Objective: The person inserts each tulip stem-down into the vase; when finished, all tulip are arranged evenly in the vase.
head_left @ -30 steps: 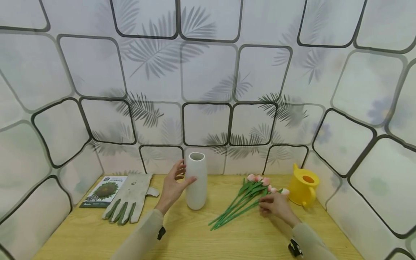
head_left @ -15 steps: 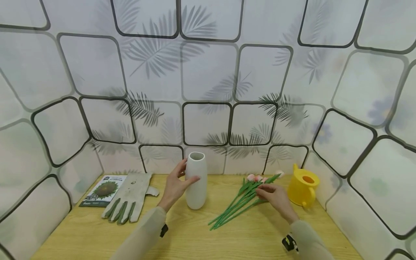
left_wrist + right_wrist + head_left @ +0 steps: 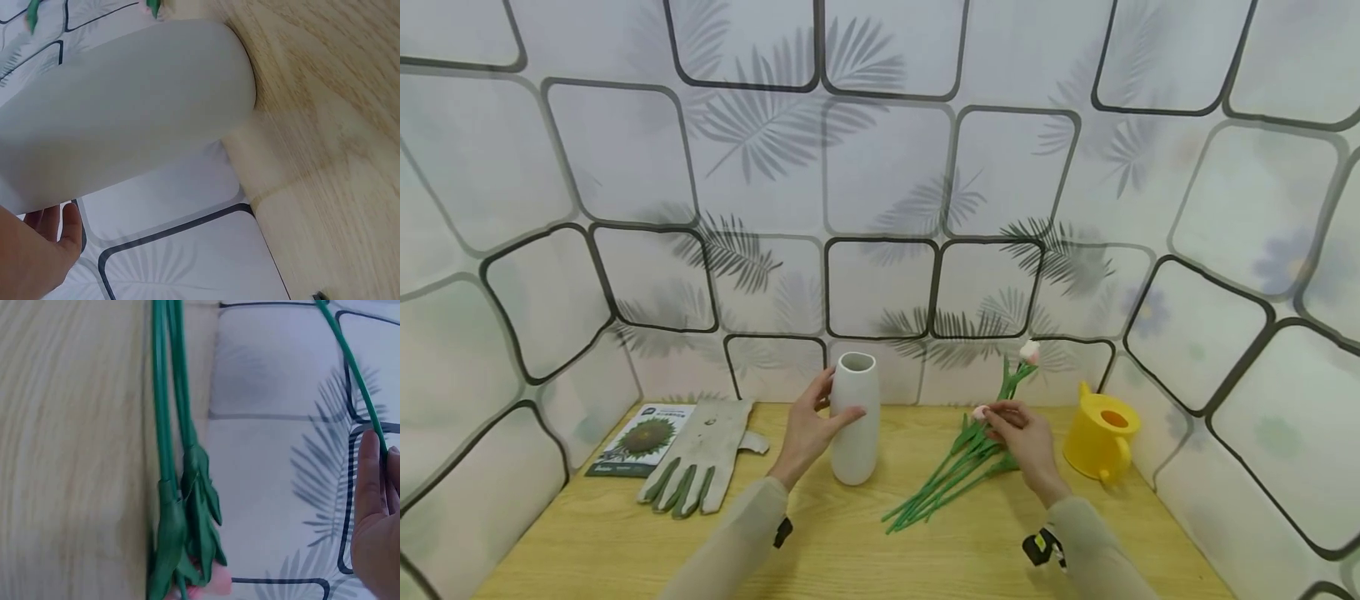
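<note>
My left hand holds the tall white vase by its left side, thumb across the front and fingers behind. Upright on the table, the vase shows its open mouth at the top. In the left wrist view the vase lies across the picture, with the hand at its edge. My right hand pinches one artificial tulip by its green stem, bloom up, raised off the table. The right wrist view shows that stem between thumb and fingers. Several other tulips lie below, their blooms partly hidden by the hand.
A yellow watering can stands at the right, near the side wall. At the left lie a grey-green work glove and a seed packet with a sunflower picture. A patterned wall covering encloses the wooden table behind and at both sides.
My right hand has taken hold of one tulip and lifted it from the others, moving slightly left and up. The left hand has stayed at the vase, which has not moved.
</note>
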Tool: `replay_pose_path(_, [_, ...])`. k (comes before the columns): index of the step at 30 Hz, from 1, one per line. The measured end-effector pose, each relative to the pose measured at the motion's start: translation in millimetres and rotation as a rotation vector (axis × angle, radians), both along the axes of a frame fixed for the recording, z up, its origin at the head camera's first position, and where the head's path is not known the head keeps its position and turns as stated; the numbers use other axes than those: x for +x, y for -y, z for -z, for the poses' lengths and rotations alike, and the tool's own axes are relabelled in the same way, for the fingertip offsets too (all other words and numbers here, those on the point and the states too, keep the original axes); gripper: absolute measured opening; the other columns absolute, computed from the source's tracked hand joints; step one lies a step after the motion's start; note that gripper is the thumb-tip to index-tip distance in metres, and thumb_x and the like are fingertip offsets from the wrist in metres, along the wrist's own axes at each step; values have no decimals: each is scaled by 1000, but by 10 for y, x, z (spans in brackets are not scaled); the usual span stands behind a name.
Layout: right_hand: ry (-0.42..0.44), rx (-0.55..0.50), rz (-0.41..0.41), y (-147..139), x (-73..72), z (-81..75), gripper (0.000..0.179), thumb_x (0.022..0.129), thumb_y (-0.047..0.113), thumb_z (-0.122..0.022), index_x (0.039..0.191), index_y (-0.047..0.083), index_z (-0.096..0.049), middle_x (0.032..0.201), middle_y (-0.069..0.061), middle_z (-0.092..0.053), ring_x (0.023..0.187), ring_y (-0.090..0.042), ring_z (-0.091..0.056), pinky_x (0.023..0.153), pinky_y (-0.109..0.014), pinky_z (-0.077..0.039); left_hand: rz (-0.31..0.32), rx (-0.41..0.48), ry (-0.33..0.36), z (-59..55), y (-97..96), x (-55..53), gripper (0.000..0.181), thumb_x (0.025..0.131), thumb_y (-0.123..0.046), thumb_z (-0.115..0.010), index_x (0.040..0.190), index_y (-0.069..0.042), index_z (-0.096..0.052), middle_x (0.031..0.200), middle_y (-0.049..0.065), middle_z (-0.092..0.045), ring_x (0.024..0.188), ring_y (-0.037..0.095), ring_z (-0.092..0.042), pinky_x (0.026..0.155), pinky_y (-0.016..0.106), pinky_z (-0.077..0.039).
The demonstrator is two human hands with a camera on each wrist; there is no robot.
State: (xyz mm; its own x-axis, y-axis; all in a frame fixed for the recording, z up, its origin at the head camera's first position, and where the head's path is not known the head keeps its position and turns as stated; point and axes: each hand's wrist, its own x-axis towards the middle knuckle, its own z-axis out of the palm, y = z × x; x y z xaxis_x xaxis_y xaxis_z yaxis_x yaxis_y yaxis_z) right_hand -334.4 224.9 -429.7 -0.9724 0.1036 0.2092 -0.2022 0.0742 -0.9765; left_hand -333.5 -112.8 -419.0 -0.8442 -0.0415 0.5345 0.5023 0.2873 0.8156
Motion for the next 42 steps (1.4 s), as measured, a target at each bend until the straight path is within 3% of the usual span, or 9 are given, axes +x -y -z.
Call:
replay_pose_path(4, [-1,-68,-7,91,-18,-78,27,93,6,-66,110,-2,-46,90,-1,-75,78,-12,-73,75,-30,-60,-19,-40,-16,30,8,-35,82,73,-27,-88,145,-19,-49,126,10,-65,111,27,-63,92,48,-53])
replay_pose_path(9, [25,-189,-36,183,-39,-145,39,92,7,-68,120,4,-41,90,1,-74,82,-15,-74,81,-33,-59,-35,-79,-50,17,1,-40,83,73,-28,-88,145,-16,-48,123,13,-66,109,28,-65,90,48,-55])
replay_pose_path(15, [11,-247,-72,287,-64,-187,36,91,10,-69,120,-2,-51,92,-2,-75,83,-13,-73,84,-35,-58,-28,-94,-80,44,6,-47,81,74,-27,-88,144,-14,-50,120,12,-68,107,27,-66,88,47,-56])
replay_pose_path(19, [-13,-283,-53,356,-77,-251,35,91,13,-69,120,-2,-56,93,1,-75,86,-13,-73,84,-33,-58,-30,-113,-79,57,10,-57,81,74,-28,-87,144,-14,-49,119,12,-69,106,26,-66,88,46,-56])
replay_pose_path(31, [-29,-443,-48,539,-122,-530,34,90,8,-68,122,-2,-61,96,-1,-75,94,-19,-72,82,-34,-58,-22,-100,-118,72,5,-81,82,75,-27,-87,145,-12,-48,120,17,-67,106,33,-66,87,51,-55])
replay_pose_path(38, [-88,-558,-17,602,-118,-725,21,90,9,-70,109,3,-65,91,-3,-74,88,-18,-72,77,-34,-59,-55,-118,-101,54,10,-79,82,74,-27,-87,146,-14,-48,118,14,-69,104,28,-68,86,45,-57])
replay_pose_path(42, [-121,-641,6,636,-119,-842,23,89,8,-70,110,1,-65,94,-6,-72,83,-15,-71,75,-34,-60,-53,-112,-96,49,19,-66,82,74,-27,-87,146,-13,-48,117,13,-70,103,27,-68,86,45,-57])
